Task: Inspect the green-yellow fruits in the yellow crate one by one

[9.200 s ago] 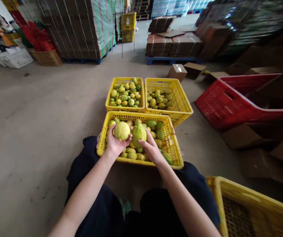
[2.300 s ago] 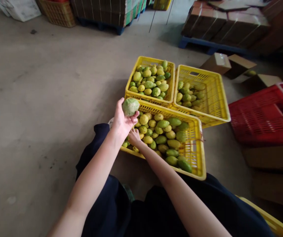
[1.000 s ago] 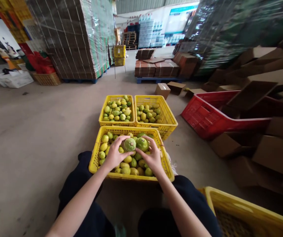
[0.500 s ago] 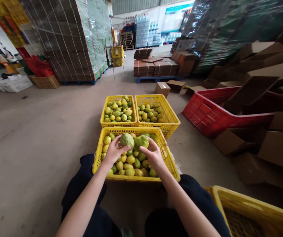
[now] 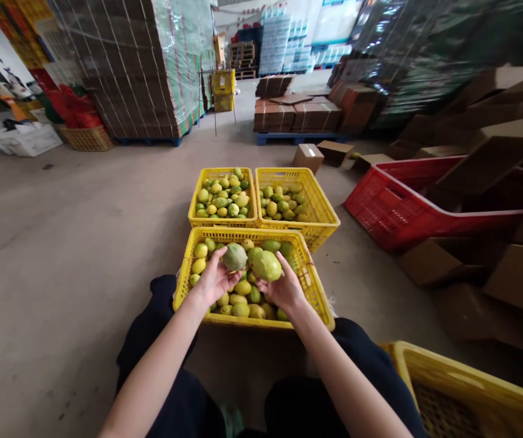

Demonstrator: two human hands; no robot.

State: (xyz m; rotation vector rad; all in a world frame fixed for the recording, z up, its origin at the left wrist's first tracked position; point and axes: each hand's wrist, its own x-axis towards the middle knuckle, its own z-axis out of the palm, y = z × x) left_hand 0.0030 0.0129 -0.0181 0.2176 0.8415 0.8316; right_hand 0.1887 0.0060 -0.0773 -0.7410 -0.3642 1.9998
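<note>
A dull green fruit (image 5: 235, 258) rests in my left hand (image 5: 214, 281), whose fingers curl under and beside it. My right hand (image 5: 287, 285) holds a lighter yellow-green fruit (image 5: 267, 266) from its right side and below. Both hands are over the near yellow crate (image 5: 252, 324), which holds many green and yellow fruits. The two held fruits are close together, with another green fruit showing between and behind them.
Two yellow crates of fruit, one left (image 5: 222, 223) and one right (image 5: 320, 226), stand beyond the near crate. A red crate (image 5: 380, 210) with cardboard boxes is at right. Another yellow crate (image 5: 471, 380) sits at lower right.
Both hands have turned so the palms face more upward beneath the fruits. The right fruit has rolled to show a smoother side. The view has shifted slightly.
</note>
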